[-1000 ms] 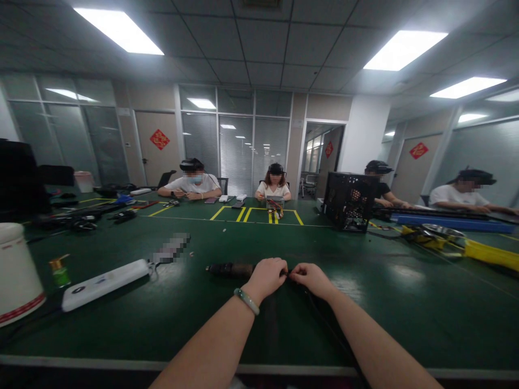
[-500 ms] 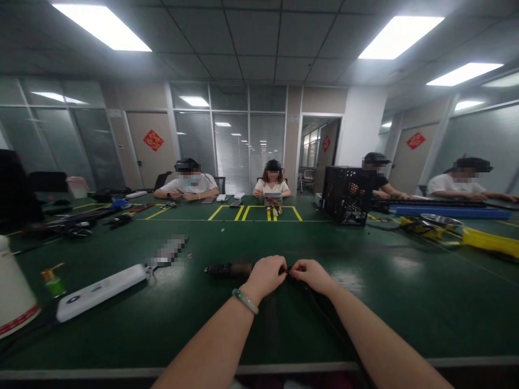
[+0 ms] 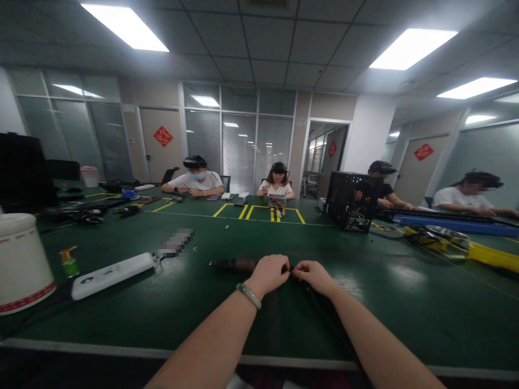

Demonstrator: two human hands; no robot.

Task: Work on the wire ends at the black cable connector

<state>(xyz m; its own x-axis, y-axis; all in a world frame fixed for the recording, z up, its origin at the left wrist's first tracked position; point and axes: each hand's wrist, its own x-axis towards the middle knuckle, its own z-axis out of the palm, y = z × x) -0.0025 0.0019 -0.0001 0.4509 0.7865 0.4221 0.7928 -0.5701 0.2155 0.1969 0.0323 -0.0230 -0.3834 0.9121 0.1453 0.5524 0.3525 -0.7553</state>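
My left hand [image 3: 270,274] and my right hand [image 3: 314,276] rest on the green table [image 3: 405,308], knuckles up, fingertips pinched together where they meet. Between them they hold something small and dark that I cannot make out. A thin black cable [image 3: 320,313] trails from under the right hand back toward me. A dark cylindrical tool [image 3: 233,265] lies just left of the left hand, which wears a pale green bracelet [image 3: 248,295].
A white power strip [image 3: 113,274] lies to the left, with a small green bottle [image 3: 70,263] and a white bucket [image 3: 22,262] beyond it. A black open-frame case [image 3: 349,201] stands at the back right. Several other people sit along the far and right sides.
The view has shifted slightly. My two hands stay pinched together at the same spot on the table.
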